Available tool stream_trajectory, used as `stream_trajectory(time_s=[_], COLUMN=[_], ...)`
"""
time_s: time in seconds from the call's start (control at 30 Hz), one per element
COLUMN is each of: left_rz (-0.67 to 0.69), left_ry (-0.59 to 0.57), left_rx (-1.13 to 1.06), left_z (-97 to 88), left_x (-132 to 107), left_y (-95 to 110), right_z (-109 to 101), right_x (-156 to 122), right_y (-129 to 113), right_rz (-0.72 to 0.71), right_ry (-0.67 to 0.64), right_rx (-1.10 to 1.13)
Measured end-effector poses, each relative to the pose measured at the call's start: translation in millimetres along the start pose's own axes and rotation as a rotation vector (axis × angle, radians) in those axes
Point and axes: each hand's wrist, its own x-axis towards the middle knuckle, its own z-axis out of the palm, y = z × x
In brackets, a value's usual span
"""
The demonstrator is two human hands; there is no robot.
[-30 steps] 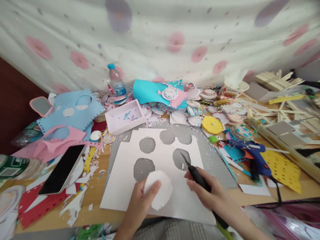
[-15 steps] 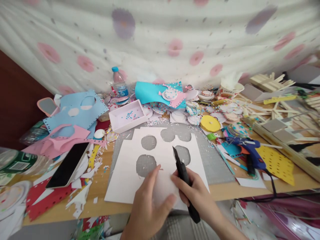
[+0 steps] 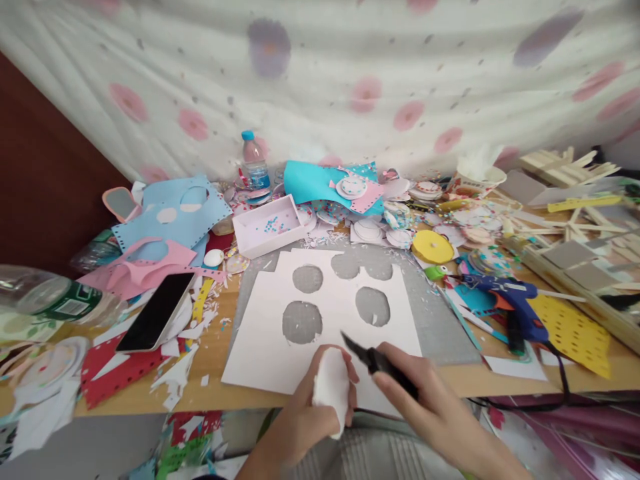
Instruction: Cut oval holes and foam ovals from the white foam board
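Note:
My left hand (image 3: 313, 407) is closed around a white foam-like disc (image 3: 332, 387), which is tilted so its flat side faces right. In my right hand (image 3: 420, 390) is a black utility knife (image 3: 383, 363), its blade pointing up and left towards the disc without touching it. Beneath and beyond both hands lies a white sheet (image 3: 270, 333) with several round holes cut through it. Through the holes shows the grey cutting mat (image 3: 440, 333) under the sheet.
A phone (image 3: 157, 310) and a plastic bottle (image 3: 65, 297) lie at the left. Behind the sheet stand a white box (image 3: 270, 227) and many decorated discs. To the right are a blue glue gun (image 3: 505, 293), yellow perforated foam (image 3: 570, 327) and wooden sticks (image 3: 565, 167).
My left hand has taken the white disc off the sheet and lifted it towards me, upright. The knife has tipped lower and moved right. The whole view has shifted slightly.

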Motion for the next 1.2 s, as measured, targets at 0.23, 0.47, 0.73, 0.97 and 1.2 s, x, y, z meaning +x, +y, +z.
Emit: stream_trajectory(time_s=[0.23,0.47,0.73,0.97,1.2], left_rz=[0.095,0.150,0.102,0.031,0.071], left_ry=[0.180,0.138,0.192,0.265,0.217], left_rx=[0.297,0.270,0.199,0.183,0.203], left_z=[15.3,6.0,8.4,13.8,12.5], left_x=[4,6,5,3,6], left_y=[11,3,2,9,5], right_z=[3,3,6,5,4], right_x=[-7,-6,-6,-4,-3], right_y=[-16,-18,-15,-13,-9], right_rz=[-0.185,-0.216,-0.202,-0.198,-0.221], right_ry=[-0.150,-0.149,-0.166,-0.126,-0.088], right_rx=[-0.230,-0.267,-0.247,-0.254,-0.255])
